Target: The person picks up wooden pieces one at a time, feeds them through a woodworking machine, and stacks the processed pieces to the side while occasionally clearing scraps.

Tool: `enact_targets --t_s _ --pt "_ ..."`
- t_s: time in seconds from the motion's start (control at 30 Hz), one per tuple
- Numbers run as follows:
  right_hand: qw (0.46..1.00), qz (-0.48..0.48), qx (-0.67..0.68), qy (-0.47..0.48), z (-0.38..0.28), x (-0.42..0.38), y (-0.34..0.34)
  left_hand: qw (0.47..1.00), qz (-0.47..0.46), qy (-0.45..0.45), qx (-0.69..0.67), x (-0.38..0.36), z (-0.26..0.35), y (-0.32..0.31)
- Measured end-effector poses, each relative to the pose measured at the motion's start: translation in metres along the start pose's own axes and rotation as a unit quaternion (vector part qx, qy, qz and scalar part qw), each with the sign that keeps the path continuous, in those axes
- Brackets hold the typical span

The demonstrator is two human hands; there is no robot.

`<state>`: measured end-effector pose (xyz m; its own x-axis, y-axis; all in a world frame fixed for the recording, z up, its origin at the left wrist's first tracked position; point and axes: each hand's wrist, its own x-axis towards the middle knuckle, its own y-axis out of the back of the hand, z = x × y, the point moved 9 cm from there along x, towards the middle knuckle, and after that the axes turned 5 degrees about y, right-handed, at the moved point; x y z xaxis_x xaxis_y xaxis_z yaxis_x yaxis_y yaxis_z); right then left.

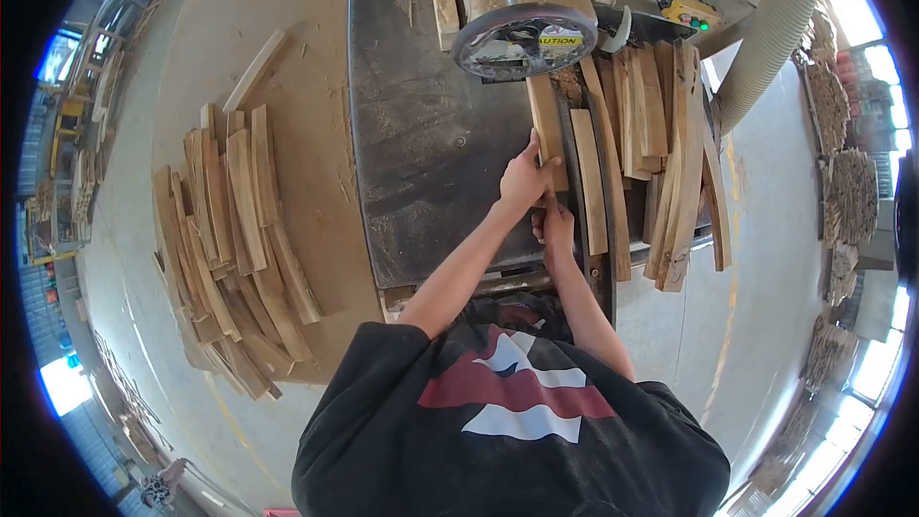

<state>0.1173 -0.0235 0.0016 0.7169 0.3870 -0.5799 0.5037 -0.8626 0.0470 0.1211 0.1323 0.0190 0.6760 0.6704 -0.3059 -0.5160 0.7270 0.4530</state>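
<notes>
A wooden strip [546,115] lies lengthwise on the dark machine table [412,172], its far end under the machine head with the round handwheel [524,40]. My left hand [526,175] is closed on the strip's left side, thumb across its top. At the strip's near end my right hand [555,228] has its fingers curled against the wood. Just right of it, beyond a dark rail, is another strip [589,182].
Several curved strips [670,163] are piled on the right of the table. More lie stacked on the brown board [306,134] at the left. A ribbed hose [777,38] hangs at the upper right, near a yellow control box [691,12] with a green light.
</notes>
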Motion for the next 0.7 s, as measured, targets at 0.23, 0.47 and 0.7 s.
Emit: enact_targets --t_s 0.23,0.47,0.7 --pt "0.997 -0.009 0.026 0.075 -0.052 0.044 -0.037 0.998 0.028 0.041 -0.033 0.046 0.02 0.028" --pt "0.999 0.04 0.007 0.024 -0.061 0.086 -0.051 0.997 0.073 0.018 -0.028 0.065 0.022 0.05" --pt "1.0 0.013 0.012 0.007 -0.047 0.098 -0.043 0.993 0.091 0.042 -0.065 0.056 0.007 0.049"
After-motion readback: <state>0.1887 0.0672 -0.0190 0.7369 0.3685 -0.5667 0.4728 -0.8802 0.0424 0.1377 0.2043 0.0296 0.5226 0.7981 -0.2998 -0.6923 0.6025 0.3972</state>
